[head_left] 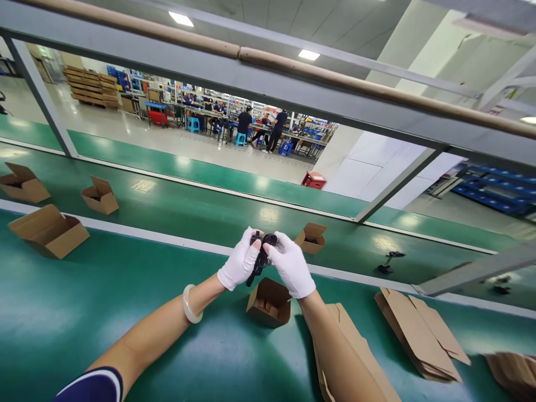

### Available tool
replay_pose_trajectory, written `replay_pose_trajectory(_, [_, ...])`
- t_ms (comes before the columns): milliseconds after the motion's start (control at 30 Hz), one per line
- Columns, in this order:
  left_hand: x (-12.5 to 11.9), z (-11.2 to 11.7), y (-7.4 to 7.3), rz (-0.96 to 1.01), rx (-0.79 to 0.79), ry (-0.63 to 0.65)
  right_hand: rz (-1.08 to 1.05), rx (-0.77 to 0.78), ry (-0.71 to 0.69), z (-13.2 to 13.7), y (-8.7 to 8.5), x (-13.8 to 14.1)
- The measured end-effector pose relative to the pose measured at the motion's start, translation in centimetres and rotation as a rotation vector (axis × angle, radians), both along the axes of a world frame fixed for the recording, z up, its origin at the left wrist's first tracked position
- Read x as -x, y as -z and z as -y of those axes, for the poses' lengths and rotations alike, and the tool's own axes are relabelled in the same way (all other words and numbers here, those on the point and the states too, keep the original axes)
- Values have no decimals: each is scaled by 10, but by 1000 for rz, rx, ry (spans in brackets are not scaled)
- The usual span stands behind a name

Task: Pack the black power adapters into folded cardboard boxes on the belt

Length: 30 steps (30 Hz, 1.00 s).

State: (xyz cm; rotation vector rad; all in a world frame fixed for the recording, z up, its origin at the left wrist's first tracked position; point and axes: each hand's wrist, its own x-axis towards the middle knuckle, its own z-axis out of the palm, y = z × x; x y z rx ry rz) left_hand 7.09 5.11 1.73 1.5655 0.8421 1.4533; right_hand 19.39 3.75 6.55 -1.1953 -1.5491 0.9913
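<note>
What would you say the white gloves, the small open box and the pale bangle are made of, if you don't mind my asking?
The white gloves look like thin cotton knit: matte and softly creased at the fingers. The small open box looks like plain brown cardboard, with matte, folded flaps. The pale bangle has a smooth, glossy sheen, perhaps jade or glass; the look leaves it open.

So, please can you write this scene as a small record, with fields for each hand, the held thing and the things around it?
left hand: white glove, gripping the black object
right hand: white glove, gripping the same object
left wrist: pale bangle
below the hands: open cardboard box
surface: green conveyor belt
right side: flattened cardboard blanks
background: other workers at long benches
</note>
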Motion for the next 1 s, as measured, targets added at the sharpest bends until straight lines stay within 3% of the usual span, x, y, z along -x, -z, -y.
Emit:
replay_pose_trajectory(133, [5,19,15,-80,-7,155,-21,-53,176,24,9,-11])
replay_pose_trajectory(233, [6,31,42,-153,65,183,-23,-115,316,44,25,-26])
replay_pose_trajectory(333, [0,38,72,-318,190,167,173,-172,308,59,45,-42])
replay_pose_trajectory(467, [-14,40,91,-485,236,203,805,-187,162,62,60,-49])
replay_pose_trajectory(533, [-18,40,92,-518,197,222,1175,-61,-18,58,60,-45])
replay_pose_trajectory(600, [-18,41,91,-549,152,230,1392,73,-187,51,59,-38])
replay_pose_trajectory(867, [-17,48,105,-679,125,126,1402,217,-517,11,76,-12])
replay_pose_trajectory(1000, [-9,42,118,-687,-23,9,1307,184,-513,27,60,-23])
